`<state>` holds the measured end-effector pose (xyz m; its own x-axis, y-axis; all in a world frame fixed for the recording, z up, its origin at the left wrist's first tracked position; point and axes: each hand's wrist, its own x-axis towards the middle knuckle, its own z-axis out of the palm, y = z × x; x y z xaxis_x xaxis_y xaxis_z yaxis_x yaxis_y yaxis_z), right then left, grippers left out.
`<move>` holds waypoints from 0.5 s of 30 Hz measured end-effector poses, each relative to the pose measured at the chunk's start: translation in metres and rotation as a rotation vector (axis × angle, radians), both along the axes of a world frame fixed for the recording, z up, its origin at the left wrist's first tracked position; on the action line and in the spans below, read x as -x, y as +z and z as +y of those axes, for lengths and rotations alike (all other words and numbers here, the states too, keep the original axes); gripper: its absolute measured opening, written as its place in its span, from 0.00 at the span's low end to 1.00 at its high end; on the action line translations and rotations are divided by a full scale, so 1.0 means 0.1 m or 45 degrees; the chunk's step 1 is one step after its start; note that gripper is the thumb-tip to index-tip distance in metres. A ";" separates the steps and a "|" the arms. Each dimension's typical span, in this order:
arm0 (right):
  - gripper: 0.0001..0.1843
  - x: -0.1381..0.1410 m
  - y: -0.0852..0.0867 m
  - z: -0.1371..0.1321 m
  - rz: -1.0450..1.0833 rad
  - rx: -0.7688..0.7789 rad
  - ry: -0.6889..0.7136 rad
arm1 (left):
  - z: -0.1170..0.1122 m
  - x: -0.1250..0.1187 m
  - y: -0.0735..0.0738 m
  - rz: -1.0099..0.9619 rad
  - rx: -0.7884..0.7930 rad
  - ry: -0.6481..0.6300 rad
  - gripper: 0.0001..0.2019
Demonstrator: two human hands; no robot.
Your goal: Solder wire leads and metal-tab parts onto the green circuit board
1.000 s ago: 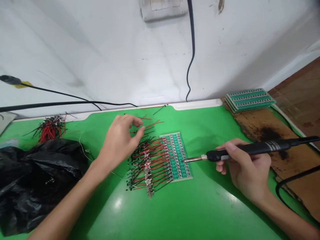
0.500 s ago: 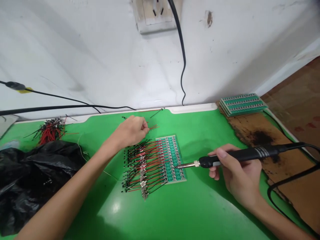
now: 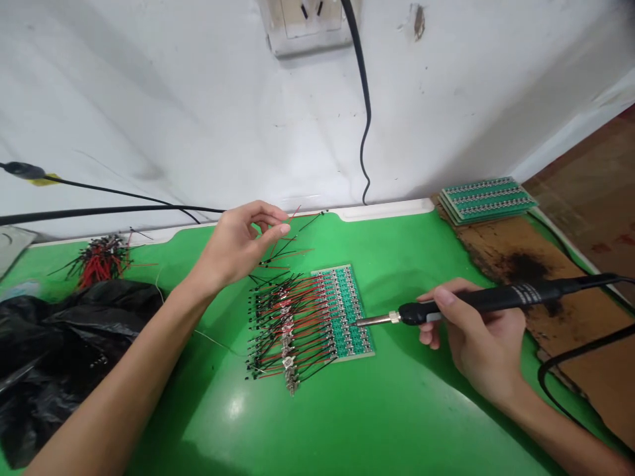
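My left hand (image 3: 243,241) hovers over the back of the green table, thumb and fingers apart, with nothing visibly held. Below and beside its fingertips lie several loose red and black wires (image 3: 285,251). My right hand (image 3: 479,330) grips a black soldering iron (image 3: 496,299) like a pen. The iron's metal tip points left over a green circuit board (image 3: 342,317); whether it touches cannot be made out. Red and black wires (image 3: 307,327) run in a row from the board's left side, across a lumpy silvery strip (image 3: 288,344), to small black ends.
Stacked circuit boards (image 3: 489,198) sit on scorched cardboard (image 3: 501,258) at the right. A bundle of red and black wires (image 3: 102,258) and a black plastic bag (image 3: 74,344) lie at the left. Black cables (image 3: 364,99) hang by the wall socket (image 3: 312,39); the iron's cord (image 3: 555,363) loops at right.
My left hand has opened from a pinch and lifted slightly left, leaving wires on the table. My right hand keeps the soldering iron over the board. The view has shifted slightly.
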<state>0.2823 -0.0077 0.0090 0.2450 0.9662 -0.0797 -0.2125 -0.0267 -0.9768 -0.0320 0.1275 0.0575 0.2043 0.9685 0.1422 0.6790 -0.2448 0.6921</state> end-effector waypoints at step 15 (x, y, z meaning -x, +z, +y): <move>0.20 -0.01 -0.03 0.01 -0.060 -0.013 0.023 | -0.09 0.19 -0.21 0.310 0.114 -0.259 0.11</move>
